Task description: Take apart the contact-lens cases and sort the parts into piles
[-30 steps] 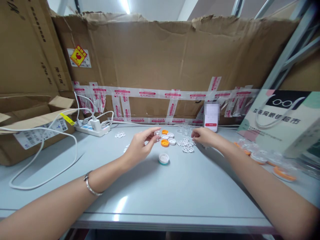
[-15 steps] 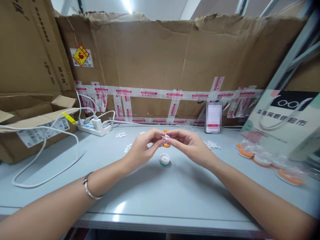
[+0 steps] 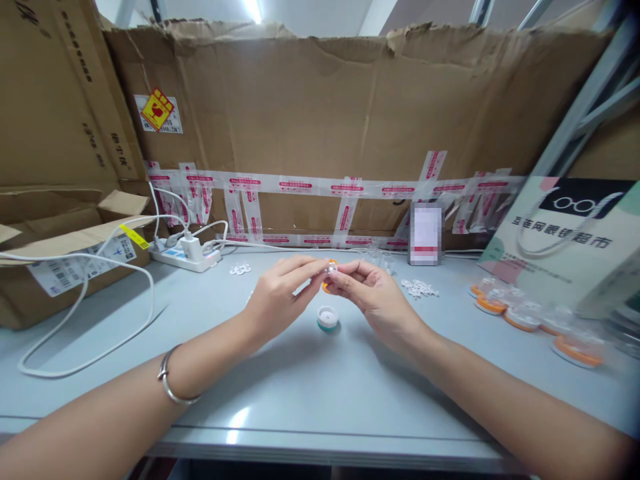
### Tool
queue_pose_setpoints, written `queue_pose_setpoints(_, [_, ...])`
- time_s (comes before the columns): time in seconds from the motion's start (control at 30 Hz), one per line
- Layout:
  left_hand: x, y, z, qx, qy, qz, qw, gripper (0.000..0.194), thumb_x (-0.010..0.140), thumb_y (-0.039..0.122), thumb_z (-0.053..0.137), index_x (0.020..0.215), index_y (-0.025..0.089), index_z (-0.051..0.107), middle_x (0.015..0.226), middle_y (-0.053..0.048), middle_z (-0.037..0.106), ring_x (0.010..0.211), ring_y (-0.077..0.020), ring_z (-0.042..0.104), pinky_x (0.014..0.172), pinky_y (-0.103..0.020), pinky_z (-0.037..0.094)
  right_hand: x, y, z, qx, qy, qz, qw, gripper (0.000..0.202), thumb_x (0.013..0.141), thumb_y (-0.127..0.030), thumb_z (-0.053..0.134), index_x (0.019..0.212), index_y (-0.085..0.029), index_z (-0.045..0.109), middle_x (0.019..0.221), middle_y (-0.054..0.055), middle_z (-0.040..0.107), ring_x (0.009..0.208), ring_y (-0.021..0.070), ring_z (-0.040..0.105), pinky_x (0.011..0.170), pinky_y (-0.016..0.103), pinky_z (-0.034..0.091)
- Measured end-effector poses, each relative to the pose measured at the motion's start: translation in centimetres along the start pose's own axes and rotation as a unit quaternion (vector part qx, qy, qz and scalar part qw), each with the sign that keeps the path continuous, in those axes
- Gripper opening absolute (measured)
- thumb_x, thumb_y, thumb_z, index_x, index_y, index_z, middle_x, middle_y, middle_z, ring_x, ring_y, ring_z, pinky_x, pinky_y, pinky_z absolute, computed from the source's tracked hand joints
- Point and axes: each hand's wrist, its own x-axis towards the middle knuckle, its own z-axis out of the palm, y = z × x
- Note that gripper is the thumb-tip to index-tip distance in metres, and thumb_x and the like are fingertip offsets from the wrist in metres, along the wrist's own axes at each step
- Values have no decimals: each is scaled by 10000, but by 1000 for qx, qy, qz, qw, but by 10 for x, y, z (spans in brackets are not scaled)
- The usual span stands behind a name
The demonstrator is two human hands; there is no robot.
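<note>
Two bare hands, left hand (image 3: 280, 292) and right hand (image 3: 380, 303), fingertips meeting. One small white plastic piece (image 3: 331, 268), pinched between the fingertips of both; long axis too small and covered to tell. One round white plastic cup with teal base (image 3: 327, 319), upright on the grey tabletop (image 3: 320, 393), apart from the grip: beneath it, on the wearer's side, midway between the hands, neither clearly nearer. Orange round plastic parts (image 3: 326, 288), beyond the fingertips, mostly hidden.
</note>
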Motion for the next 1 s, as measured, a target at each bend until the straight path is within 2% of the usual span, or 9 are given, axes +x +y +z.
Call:
queue_pose_setpoints(0.1, [0,0,0,23,-9,19,1000,224,802,160,552,1023,174,583,951,-56,654,850,-129,602,745,-259,472,0,1,-1,8,-3,-6,1000,196,642,-321,709,757,-188,621,801,11,656,768,133,604,850,347,445])
queue_pose_setpoints(0.33, [4,-5,-2,106,-17,39,993,157,809,166,553,951,191,613,913,-30,668,808,-137,595,715,-285,459,0,-1,-4,-47,-29,-20,998,203,729,-357,625,831,-190,678,832,33,662,789,139,593,843,343,442])
queue_pose_setpoints(0.53, [2,-5,-1,127,-50,84,987,175,847,148,486,999,147,571,952,-61,648,827,-130,585,727,-260,479,2,0,-5,-86,-6,-22,996,247,695,-357,653,859,-177,696,820,53,687,803,176,621,829,367,468])
queue_pose_setpoints(0.67, [1,-4,-1,156,-71,90,981,145,852,157,476,960,150,572,930,-45,647,809,-135,585,719,-261,485,1,-1,-4,-114,-1,-23,993,244,695,-340,653,876,-182,698,840,54,697,811,180,634,826,361,476])
queue_pose_setpoints(0.8, [0,-3,-2,184,-102,105,972,140,855,144,458,930,146,576,904,-52,641,803,-148,579,714,-280,488,1,-2,-4,-129,0,-43,991,244,714,-329,634,907,-192,694,844,47,703,790,177,644,798,353,493])
queue_pose_setpoints(1.0, [-2,-1,-3,237,-118,156,952,152,851,112,441,955,113,552,828,-66,627,786,-163,579,693,-289,499,0,0,-6,-188,1,-78,979,223,719,-295,627,902,-191,701,820,46,710,786,196,654,762,345,518])
